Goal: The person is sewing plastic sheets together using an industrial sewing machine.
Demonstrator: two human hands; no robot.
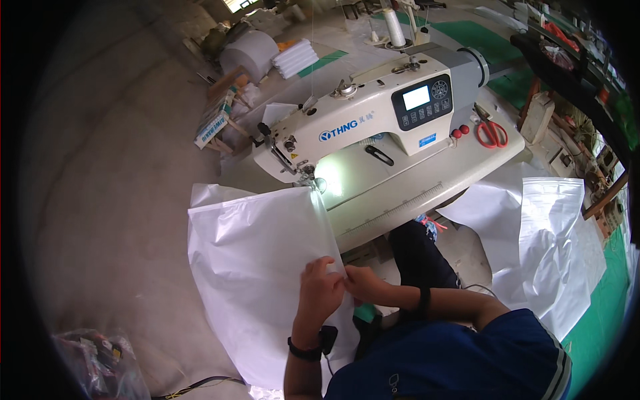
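A large white plastic sheet (260,247) runs from under the needle of the sewing machine (373,113) down over the table's front edge toward my lap. My left hand (321,290) pinches the sheet's right edge, fingers closed on it. Right beside it, touching, my right hand (365,283) grips the same edge with its fingertips. The sheet's top edge looks folded over. A lamp lights the spot by the presser foot (310,180). Folds of the sheet partly hide the fingertips of both hands.
Red-handled scissors (492,133), two red balls (460,131) and a black thread snipper (379,155) lie on the machine bed. More white sheets (547,247) hang at the right. A thread cone (394,30) stands behind the machine. A clear bag (103,363) sits on the floor, lower left.
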